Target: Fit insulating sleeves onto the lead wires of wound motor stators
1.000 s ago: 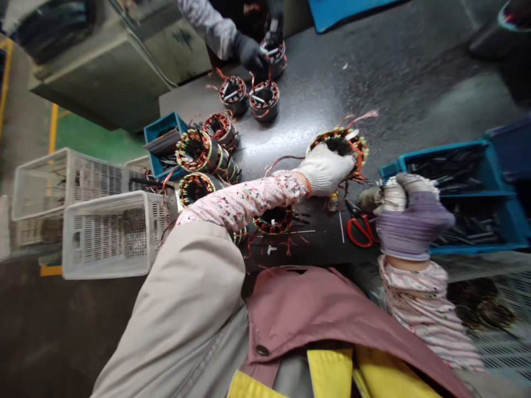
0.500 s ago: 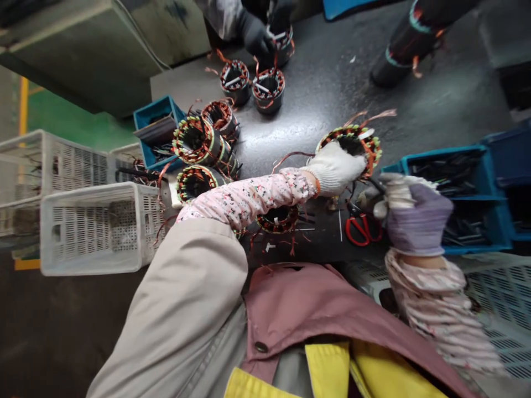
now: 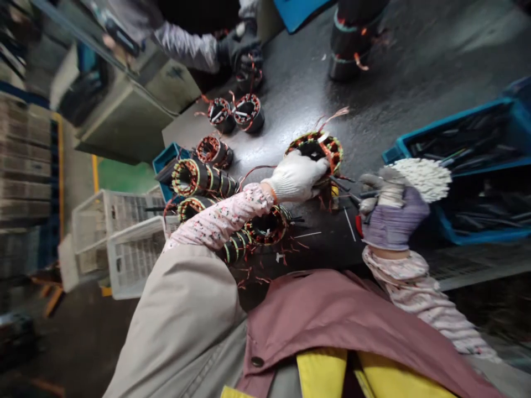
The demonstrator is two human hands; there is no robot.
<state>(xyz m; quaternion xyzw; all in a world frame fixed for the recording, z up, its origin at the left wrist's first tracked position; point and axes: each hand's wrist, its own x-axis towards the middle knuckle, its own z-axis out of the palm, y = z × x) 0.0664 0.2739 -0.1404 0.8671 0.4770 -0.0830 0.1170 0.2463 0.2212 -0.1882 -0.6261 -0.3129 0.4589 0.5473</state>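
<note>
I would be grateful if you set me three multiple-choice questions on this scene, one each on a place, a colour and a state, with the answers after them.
1. Where is the left hand resting?
A) On a blue crate
B) On a wound stator with copper leads
C) On a white plastic basket

2. What colour is the glove on the right hand?
A) Solid red
B) Bright yellow
C) Purple with pale fingers

3. What state is the white fibrous bundle in?
A) Gripped in the right hand
B) Lying on the bench
C) Coiled around a stator

Answers:
1. B, as the white knit glove lies over the stator's rim.
2. C, as the back of the glove is purple and its fingers are pale.
3. A, as the bundle sticks out past the closed fingers.
</note>
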